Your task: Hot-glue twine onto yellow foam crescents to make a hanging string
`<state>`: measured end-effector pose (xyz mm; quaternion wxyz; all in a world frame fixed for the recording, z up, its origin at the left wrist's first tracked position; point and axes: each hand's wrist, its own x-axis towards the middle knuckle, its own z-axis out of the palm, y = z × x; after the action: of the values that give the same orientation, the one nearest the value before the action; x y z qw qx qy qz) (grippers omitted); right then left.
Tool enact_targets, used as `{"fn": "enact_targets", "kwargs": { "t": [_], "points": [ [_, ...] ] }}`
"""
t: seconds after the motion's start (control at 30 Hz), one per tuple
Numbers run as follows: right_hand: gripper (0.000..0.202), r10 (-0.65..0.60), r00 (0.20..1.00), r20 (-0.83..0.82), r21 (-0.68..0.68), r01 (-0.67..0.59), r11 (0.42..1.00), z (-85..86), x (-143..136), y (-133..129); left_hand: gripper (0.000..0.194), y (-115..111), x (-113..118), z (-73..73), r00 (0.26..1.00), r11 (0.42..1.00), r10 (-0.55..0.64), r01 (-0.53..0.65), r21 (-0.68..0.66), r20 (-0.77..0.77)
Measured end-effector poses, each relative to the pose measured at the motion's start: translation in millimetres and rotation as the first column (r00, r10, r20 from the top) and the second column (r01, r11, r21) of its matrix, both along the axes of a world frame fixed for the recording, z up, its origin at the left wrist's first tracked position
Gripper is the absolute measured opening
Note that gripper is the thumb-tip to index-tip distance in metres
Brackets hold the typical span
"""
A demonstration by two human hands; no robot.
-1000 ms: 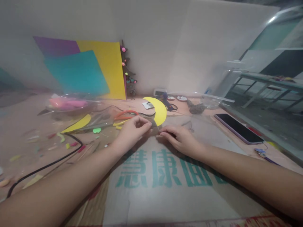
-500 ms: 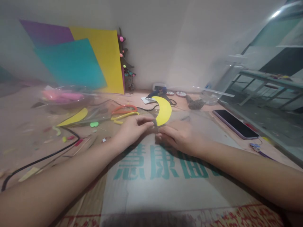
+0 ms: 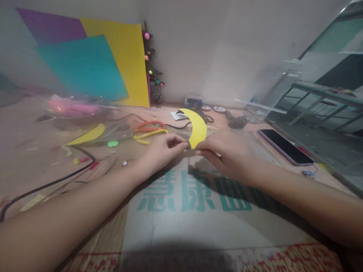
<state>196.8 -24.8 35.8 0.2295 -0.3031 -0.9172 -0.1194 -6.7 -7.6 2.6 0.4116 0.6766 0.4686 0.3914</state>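
Note:
A yellow crescent stands upright over the middle of the work surface, its lower end between my two hands. My left hand is closed in a pinch at the crescent's lower left, on a small dark part whose shape is hard to make out. From the right, my right hand pinches the crescent's lower tip between thumb and forefinger. Beneath both hands lies a pale sheet with green characters. Orange-handled scissors and a yellow-handled tool rest just beyond my left hand.
Coloured sheets lean on the wall at the back left. A dark glue gun lies behind the crescent. To the right is a phone. A black cable and scraps lie on the left, near a yellow cut-out.
My right hand has moved up slightly to the lower tip of the crescent. The crescent has turned a little, and the whole view has shifted slightly.

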Motion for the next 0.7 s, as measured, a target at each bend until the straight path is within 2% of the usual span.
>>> {"fn": "enact_targets", "kwargs": {
  "t": [0.13, 0.27, 0.37, 0.43, 0.5, 0.57, 0.67, 0.7],
  "points": [
    [0.022, 0.045, 0.996, -0.081, -0.080, -0.051, 0.995, -1.6, 0, -2, 0.017, 0, 0, -1.4, 0.999, 0.998, -0.040, 0.041, 0.045, -0.033],
    [0.019, 0.074, 0.986, -0.146, -0.065, -0.085, 0.994, 5.5, 1, -4, 0.020, 3, -1, -3.7, 0.998, 0.999, -0.019, 0.016, 0.052, 0.057],
    [0.016, -0.013, 0.955, -0.296, -0.136, -0.029, 0.990, 3.9, 1, -3, 0.023, 5, -2, -6.3, 0.993, 0.999, 0.003, -0.008, 0.044, 0.119],
    [0.017, -0.143, 0.904, -0.404, -0.290, 0.022, 0.957, -3.7, -1, 2, 0.024, 6, -4, -7.7, 0.991, 0.998, 0.014, -0.022, 0.061, 0.130],
    [0.015, -0.273, 0.847, -0.456, -0.499, 0.011, 0.866, -13.8, -3, 8, 0.026, 7, -4, -8.7, 0.990, 0.996, 0.029, -0.040, 0.077, 0.135],
    [0.023, -0.354, 0.816, -0.457, -0.674, -0.058, 0.736, -22.4, -6, 12, 0.026, 6, -4, -8.9, 0.990, 0.994, 0.037, -0.050, 0.094, 0.133],
    [0.038, -0.420, 0.801, -0.427, -0.827, -0.158, 0.539, -27.3, -10, 13, 0.026, 6, -4, -8.5, 0.991, 0.993, 0.040, -0.054, 0.106, 0.124],
    [0.037, -0.432, 0.805, -0.406, -0.853, -0.165, 0.495, -27.0, -11, 12, 0.026, 5, -4, -8.4, 0.992, 0.993, 0.042, -0.055, 0.107, 0.121]
  ]
}}
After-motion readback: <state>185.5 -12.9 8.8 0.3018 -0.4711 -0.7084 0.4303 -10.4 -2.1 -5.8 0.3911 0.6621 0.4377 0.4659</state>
